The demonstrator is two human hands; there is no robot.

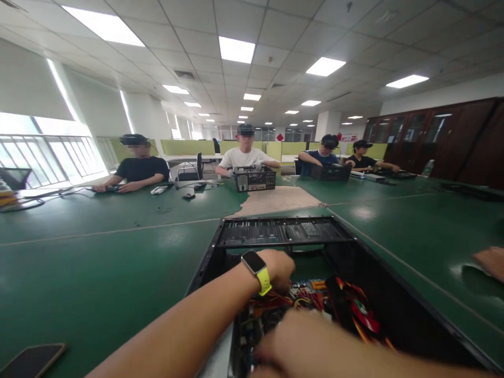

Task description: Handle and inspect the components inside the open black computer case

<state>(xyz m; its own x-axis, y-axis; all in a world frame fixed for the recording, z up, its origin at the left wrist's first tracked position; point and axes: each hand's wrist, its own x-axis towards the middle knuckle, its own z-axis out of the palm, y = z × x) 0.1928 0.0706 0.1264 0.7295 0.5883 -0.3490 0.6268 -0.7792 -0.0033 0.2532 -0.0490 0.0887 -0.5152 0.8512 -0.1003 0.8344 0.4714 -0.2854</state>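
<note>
Head view: inside the computer case, my left hand curls down on soft, bendy wires; right hand is too blurry to tell.

Open-plan office. The suspended ceiling of white tiles carries recessed light panels, all lit. A band of windows runs along the left wall, daylight strong, with roller blinds drawn partway. A dark wood cabinet with glazed doors stands along the right wall. Green-covered worktops fill the foreground; one patch of bare board shows. Lime-green partitions and white columns stand beyond. Four seated persons work at the far side.
</note>
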